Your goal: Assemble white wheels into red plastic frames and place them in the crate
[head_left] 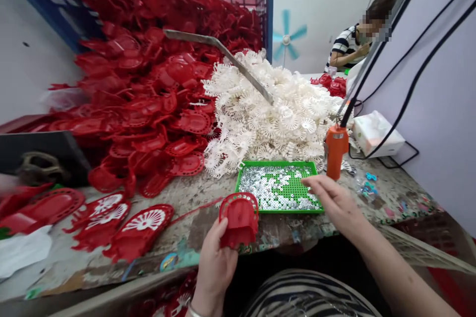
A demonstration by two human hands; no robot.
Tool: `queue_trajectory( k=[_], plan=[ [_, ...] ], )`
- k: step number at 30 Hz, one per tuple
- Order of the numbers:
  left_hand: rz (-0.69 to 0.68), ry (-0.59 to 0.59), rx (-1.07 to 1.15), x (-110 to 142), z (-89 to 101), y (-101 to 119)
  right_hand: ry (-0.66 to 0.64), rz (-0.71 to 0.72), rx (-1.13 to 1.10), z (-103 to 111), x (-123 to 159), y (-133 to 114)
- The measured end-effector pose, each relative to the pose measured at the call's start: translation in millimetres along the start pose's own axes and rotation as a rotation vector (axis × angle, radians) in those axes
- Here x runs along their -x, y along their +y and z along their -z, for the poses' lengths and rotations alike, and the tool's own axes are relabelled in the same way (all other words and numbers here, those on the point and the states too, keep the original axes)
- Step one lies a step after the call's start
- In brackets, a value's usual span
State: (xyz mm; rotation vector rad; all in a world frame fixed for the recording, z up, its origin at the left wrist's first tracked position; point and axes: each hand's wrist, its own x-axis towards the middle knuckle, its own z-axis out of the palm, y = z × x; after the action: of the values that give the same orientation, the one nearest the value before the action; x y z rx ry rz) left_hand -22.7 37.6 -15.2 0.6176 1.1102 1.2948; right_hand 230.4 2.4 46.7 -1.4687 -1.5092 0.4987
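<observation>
My left hand (217, 252) is closed round the lower left side of a red plastic shell (239, 218) with a rounded top and a row of holes along its curve. Just beyond it lies a shallow green tray (323, 211) strewn with small shiny metal pieces (256, 185) like washers or nuts. Over the tray's right edge, my right hand (336, 203) has thumb and fingertips pinched together. Whatever may be between those fingertips is too small to make out. An orange electric screwdriver (335, 151) hangs upright behind my right hand.
Red shells (148, 94) spill from a blue crate (265, 10) at left, beside heaped white fan-shaped pieces (275, 114). Red shells with white fans (143, 223) lie front left. A metal bar (241, 67) juts over the heaps. A tissue pack (377, 131) sits right; another person (344, 47) works behind.
</observation>
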Motion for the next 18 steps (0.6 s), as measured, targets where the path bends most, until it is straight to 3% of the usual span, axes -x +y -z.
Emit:
queue_trajectory(
  k=[4, 7, 12, 18],
  plan=[
    [0.259, -0.127, 0.139, 11.2, -11.5, -10.6, 0.186, -0.262, 0.304, 57.9, 7.8, 44.6],
    [0.324, -0.26, 0.144, 8.9, -10.0, -21.4, 0.214, -0.302, 0.432, 79.5, -3.3, 78.9],
    [0.346, -0.338, 0.162, -0.1, 2.5, -35.5, 0.15, -0.348, 0.579, 77.3, -37.5, 118.3],
    [0.362, -0.36, 0.19, 1.8, 4.3, -32.9, 0.093, -0.393, 0.669, 76.2, -55.5, 131.3]
  ],
)
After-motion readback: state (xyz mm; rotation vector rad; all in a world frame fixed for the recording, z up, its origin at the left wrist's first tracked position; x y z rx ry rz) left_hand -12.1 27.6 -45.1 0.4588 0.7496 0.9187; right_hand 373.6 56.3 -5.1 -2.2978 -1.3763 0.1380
